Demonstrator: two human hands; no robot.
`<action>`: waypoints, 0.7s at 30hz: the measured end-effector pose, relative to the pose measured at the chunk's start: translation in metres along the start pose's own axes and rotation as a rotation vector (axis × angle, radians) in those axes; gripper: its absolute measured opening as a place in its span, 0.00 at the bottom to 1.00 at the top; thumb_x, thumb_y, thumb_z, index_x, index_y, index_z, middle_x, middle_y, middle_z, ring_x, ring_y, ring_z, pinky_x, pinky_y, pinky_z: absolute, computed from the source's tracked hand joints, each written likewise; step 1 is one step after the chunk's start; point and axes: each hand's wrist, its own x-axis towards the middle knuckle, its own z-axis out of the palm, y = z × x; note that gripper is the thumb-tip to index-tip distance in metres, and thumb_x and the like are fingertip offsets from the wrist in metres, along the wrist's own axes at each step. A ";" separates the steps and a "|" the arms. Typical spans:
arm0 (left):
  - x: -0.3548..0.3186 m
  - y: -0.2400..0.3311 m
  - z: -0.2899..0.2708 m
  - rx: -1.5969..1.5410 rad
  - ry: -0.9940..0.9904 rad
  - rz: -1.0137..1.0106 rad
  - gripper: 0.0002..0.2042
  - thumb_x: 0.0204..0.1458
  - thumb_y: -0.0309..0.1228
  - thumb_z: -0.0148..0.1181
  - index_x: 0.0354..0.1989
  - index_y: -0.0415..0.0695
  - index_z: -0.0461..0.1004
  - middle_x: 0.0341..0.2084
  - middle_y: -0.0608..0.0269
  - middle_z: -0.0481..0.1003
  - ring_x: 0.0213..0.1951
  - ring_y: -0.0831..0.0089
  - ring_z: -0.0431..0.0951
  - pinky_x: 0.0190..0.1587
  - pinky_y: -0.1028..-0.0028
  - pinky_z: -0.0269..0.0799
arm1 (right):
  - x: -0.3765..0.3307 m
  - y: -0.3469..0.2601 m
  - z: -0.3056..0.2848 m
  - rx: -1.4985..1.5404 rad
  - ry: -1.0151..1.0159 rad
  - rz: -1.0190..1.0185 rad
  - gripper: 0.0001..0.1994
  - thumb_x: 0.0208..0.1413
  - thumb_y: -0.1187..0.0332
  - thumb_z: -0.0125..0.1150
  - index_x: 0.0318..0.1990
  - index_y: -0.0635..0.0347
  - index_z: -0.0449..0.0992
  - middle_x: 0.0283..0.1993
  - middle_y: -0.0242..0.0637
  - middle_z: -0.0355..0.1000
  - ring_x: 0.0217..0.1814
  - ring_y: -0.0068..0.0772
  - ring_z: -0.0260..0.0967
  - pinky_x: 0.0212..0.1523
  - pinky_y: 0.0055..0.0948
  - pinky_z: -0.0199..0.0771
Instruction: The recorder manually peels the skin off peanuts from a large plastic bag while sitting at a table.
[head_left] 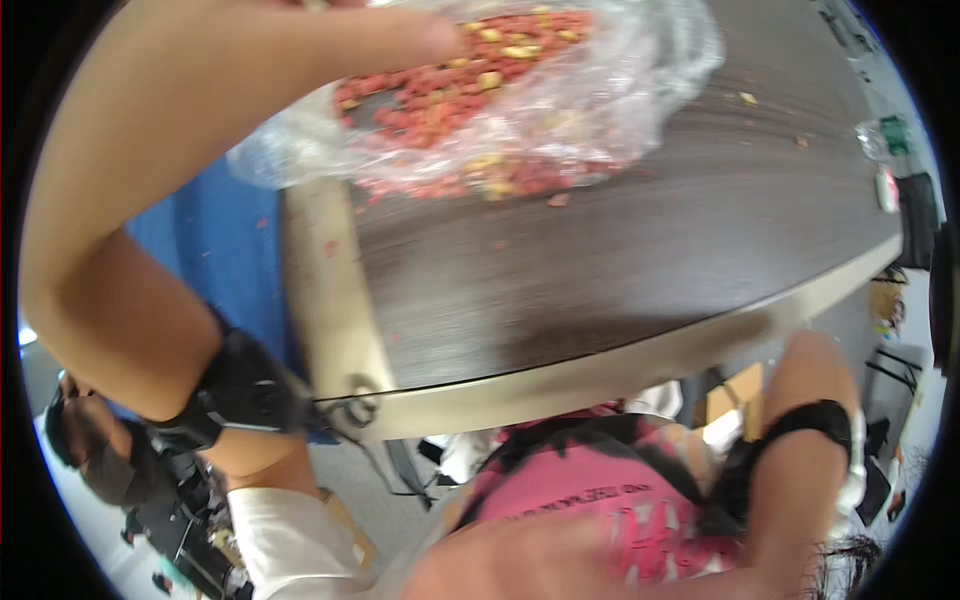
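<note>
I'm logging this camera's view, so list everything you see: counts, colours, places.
table: one, dark brown, centre
plastic bag: one, clear, top centre, on the table
small pieces: many, red and yellow, in and around the bag
large item: one, blue, left
small item: one, green, far right
other people: at least one, dark clothing, lower left
shirt: one, pink and black, bottom centre
sleeve: one, white, lower left
bands: two, black, lower left and right
left hand: one, partly cut off, top
right hand: one, blurred, bottom

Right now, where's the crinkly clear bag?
In the head view, the clear plastic bag lies top-centre, mostly on the dark tabletop, by the left hand.
</note>
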 end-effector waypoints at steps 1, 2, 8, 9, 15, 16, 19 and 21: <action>0.004 -0.001 -0.002 0.022 -0.012 -0.012 0.22 0.61 0.40 0.62 0.61 0.43 0.72 0.46 0.64 0.75 0.49 0.74 0.74 0.51 0.75 0.68 | 0.005 -0.020 -0.008 -0.014 0.018 -0.001 0.06 0.42 0.70 0.62 0.22 0.60 0.71 0.23 0.37 0.62 0.27 0.35 0.61 0.28 0.38 0.62; 0.009 -0.001 -0.003 -0.072 -0.085 0.002 0.22 0.62 0.39 0.61 0.61 0.42 0.72 0.47 0.63 0.76 0.50 0.73 0.75 0.51 0.76 0.69 | 0.014 -0.040 -0.016 -0.026 0.036 0.001 0.06 0.42 0.70 0.62 0.22 0.60 0.71 0.22 0.37 0.61 0.27 0.35 0.61 0.28 0.38 0.62; 0.012 0.022 0.009 -0.310 -0.248 -0.008 0.21 0.62 0.37 0.61 0.60 0.40 0.73 0.49 0.62 0.77 0.51 0.72 0.76 0.51 0.76 0.71 | 0.052 -0.039 -0.029 0.007 -0.183 0.197 0.08 0.43 0.68 0.61 0.22 0.61 0.71 0.22 0.36 0.61 0.21 0.34 0.56 0.22 0.34 0.59; 0.012 0.021 0.007 -0.324 -0.243 -0.003 0.21 0.62 0.37 0.61 0.60 0.40 0.73 0.48 0.62 0.77 0.51 0.72 0.76 0.51 0.76 0.71 | 0.044 -0.043 -0.030 0.002 -0.202 0.196 0.08 0.43 0.68 0.61 0.22 0.61 0.71 0.22 0.36 0.61 0.21 0.34 0.56 0.22 0.34 0.59; 0.021 0.025 0.013 -0.294 -0.239 0.033 0.21 0.62 0.38 0.62 0.59 0.40 0.73 0.47 0.62 0.77 0.50 0.72 0.76 0.50 0.76 0.71 | 0.119 -0.020 -0.034 0.063 -0.175 0.208 0.08 0.44 0.68 0.62 0.22 0.61 0.71 0.21 0.35 0.61 0.20 0.34 0.56 0.21 0.33 0.59; 0.019 0.045 0.020 -0.284 -0.238 0.027 0.21 0.62 0.38 0.62 0.59 0.40 0.73 0.47 0.62 0.77 0.50 0.72 0.76 0.50 0.76 0.71 | 0.127 -0.012 -0.032 0.077 -0.162 0.201 0.08 0.44 0.68 0.62 0.22 0.61 0.71 0.21 0.35 0.61 0.20 0.34 0.56 0.21 0.33 0.58; 0.017 0.086 0.035 -0.262 -0.229 0.013 0.21 0.61 0.38 0.62 0.59 0.40 0.73 0.46 0.62 0.77 0.49 0.72 0.76 0.49 0.75 0.71 | 0.138 0.009 -0.027 0.111 -0.131 0.178 0.08 0.45 0.68 0.62 0.22 0.61 0.72 0.21 0.34 0.61 0.20 0.33 0.56 0.20 0.32 0.58; 0.016 0.096 0.039 -0.257 -0.219 0.010 0.21 0.61 0.38 0.62 0.59 0.40 0.74 0.46 0.62 0.77 0.49 0.73 0.76 0.49 0.75 0.71 | 0.145 0.018 -0.025 0.127 -0.122 0.164 0.08 0.45 0.68 0.62 0.22 0.61 0.72 0.21 0.34 0.61 0.20 0.33 0.56 0.20 0.32 0.58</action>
